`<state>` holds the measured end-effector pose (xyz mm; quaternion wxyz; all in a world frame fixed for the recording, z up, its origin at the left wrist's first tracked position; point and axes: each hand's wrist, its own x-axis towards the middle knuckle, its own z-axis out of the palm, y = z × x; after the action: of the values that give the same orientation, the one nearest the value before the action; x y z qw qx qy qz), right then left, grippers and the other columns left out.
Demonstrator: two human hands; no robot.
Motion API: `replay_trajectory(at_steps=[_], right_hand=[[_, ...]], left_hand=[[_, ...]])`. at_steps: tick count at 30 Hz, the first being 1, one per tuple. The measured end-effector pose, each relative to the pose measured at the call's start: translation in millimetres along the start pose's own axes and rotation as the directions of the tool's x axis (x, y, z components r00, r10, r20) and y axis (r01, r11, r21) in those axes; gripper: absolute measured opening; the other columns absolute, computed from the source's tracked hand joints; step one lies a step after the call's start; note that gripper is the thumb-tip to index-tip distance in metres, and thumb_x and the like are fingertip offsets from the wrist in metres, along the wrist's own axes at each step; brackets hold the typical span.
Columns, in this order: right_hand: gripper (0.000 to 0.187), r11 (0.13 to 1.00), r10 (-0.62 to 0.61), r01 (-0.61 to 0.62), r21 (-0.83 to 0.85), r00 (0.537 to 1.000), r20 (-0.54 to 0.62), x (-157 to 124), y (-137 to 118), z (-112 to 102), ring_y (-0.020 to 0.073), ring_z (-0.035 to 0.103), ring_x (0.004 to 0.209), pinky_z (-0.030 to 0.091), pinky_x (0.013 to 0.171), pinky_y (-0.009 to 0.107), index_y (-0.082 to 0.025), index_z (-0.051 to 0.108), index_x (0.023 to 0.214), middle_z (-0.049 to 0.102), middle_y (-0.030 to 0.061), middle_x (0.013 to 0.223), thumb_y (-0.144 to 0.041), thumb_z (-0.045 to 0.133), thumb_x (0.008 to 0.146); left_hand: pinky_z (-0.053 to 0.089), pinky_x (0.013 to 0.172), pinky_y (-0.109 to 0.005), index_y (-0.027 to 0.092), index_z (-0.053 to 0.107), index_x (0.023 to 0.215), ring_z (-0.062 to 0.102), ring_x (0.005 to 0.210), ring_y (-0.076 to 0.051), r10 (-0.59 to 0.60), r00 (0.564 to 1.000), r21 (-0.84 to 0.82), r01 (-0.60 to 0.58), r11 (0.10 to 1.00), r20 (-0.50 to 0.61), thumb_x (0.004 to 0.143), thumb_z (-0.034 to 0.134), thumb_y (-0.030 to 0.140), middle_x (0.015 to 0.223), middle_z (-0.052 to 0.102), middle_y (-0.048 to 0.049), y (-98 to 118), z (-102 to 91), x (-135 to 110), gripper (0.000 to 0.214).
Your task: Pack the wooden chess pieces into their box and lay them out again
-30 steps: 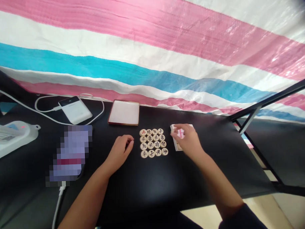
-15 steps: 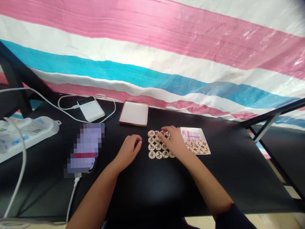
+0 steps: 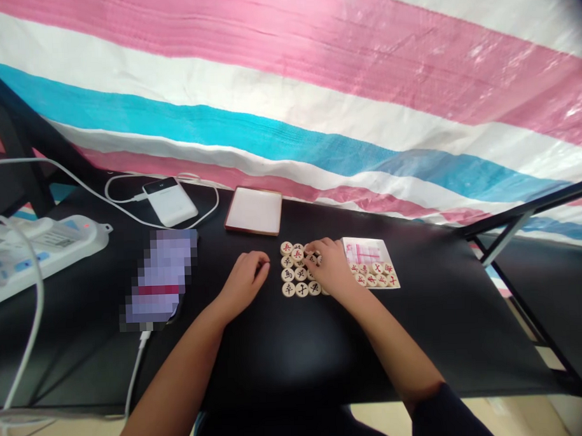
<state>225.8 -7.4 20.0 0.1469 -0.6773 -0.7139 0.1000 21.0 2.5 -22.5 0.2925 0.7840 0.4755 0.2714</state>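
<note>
Rows of round Chinese chess pieces (image 3: 288, 275) lie on the black table left of a paper sheet, marked with black and red characters. My right hand (image 3: 331, 264) reaches over the block from the right and covers part of it. Its thumb and fingertips are closed at the edge of a red-marked chess piece (image 3: 298, 254), which sits over the upper rows, overlapping others. My left hand (image 3: 245, 277) rests on the table left of the block, loosely curled, thumb apart from the fingers, with nothing in it.
A white sheet (image 3: 368, 250) bears several red-marked pieces. Behind the block lies a shallow box lid (image 3: 253, 211). To the left are a blurred-out phone (image 3: 162, 276) on a cable, a white power bank (image 3: 171, 203) and a power strip (image 3: 58, 245). Striped sheeting (image 3: 267, 79) hangs behind.
My right hand has shifted slightly, and the red-marked piece at its fingertips now shows face up over the upper rows. My left hand has stayed in place. The view has tilted a little.
</note>
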Motion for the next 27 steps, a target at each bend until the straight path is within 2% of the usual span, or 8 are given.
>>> replay_trajectory(at_steps=[5, 11, 16, 22, 25, 27], right_hand=[[0.032, 0.999, -0.024, 0.024, 0.03, 1.0, 0.014, 0, -7, 3, 0.0234, 0.045, 0.09, 0.035, 0.079, 0.036, -0.018, 0.06, 0.1, 0.055, 0.0093, 0.098, -0.028, 0.06, 0.07], [0.019, 0.998, -0.038, 0.038, 0.053, 0.999, -0.017, 4, -10, 7, 0.0228, 0.045, 0.085, 0.037, 0.076, 0.037, -0.02, 0.062, 0.088, 0.055, 0.0083, 0.092, -0.031, 0.058, 0.073], [0.019, 1.0, 0.004, -0.002, 0.024, 0.998, -0.063, 9, -6, 0, 0.0237, 0.045, 0.085, 0.037, 0.077, 0.037, -0.018, 0.063, 0.084, 0.056, 0.009, 0.089, -0.033, 0.058, 0.073], [0.02, 0.999, 0.025, -0.023, 0.035, 0.998, -0.055, 17, -13, 6, 0.0242, 0.046, 0.087, 0.037, 0.078, 0.037, -0.017, 0.063, 0.081, 0.056, 0.0095, 0.089, -0.035, 0.059, 0.073], [0.026, 0.993, 0.03, -0.015, 0.118, 0.992, -0.123, 13, -8, -5, 0.0234, 0.049, 0.085, 0.038, 0.076, 0.037, -0.017, 0.061, 0.085, 0.058, 0.0091, 0.088, -0.038, 0.06, 0.071], [0.027, 0.979, 0.094, -0.05, 0.198, 0.97, -0.222, 4, 9, -23, 0.0212, 0.052, 0.079, 0.04, 0.072, 0.035, -0.018, 0.06, 0.088, 0.059, 0.0079, 0.086, -0.04, 0.058, 0.072]], left_hand=[[0.043, 0.076, -0.036, 0.017, 0.052, 0.09, 0.05, 0.081, -0.02, 0.001, 1.0, -0.006, -0.001, 1.0, 0.001, 0.085, 0.04, 0.025, 0.085, 0.057, -0.0057, 1, -0.4, 0, 0.016], [0.043, 0.077, -0.036, 0.017, 0.052, 0.089, 0.05, 0.081, -0.02, -0.002, 1.0, -0.017, 0.002, 1.0, -0.004, 0.085, 0.04, 0.025, 0.085, 0.057, -0.0057, 2, -1.1, 0, 0.015], [0.042, 0.077, -0.035, 0.017, 0.052, 0.09, 0.049, 0.082, -0.02, 0.001, 1.0, -0.017, -0.001, 1.0, 0.002, 0.086, 0.04, 0.025, 0.084, 0.056, -0.0054, 1, -0.9, -1, 0.015], [0.042, 0.077, -0.034, 0.017, 0.052, 0.09, 0.049, 0.082, -0.019, 0.003, 1.0, -0.018, -0.003, 1.0, 0.003, 0.086, 0.041, 0.024, 0.084, 0.056, -0.0046, 0, 0.0, -1, 0.014], [0.043, 0.076, -0.034, 0.017, 0.052, 0.09, 0.05, 0.081, -0.019, 0.004, 1.0, -0.017, -0.004, 1.0, 0.002, 0.085, 0.041, 0.024, 0.084, 0.057, -0.0045, 0, -0.7, 0, 0.013], [0.043, 0.076, -0.035, 0.018, 0.052, 0.09, 0.05, 0.081, -0.02, -0.002, 1.0, -0.011, 0.002, 1.0, 0.005, 0.085, 0.041, 0.025, 0.084, 0.057, -0.0049, 0, -1.2, 0, 0.014]])
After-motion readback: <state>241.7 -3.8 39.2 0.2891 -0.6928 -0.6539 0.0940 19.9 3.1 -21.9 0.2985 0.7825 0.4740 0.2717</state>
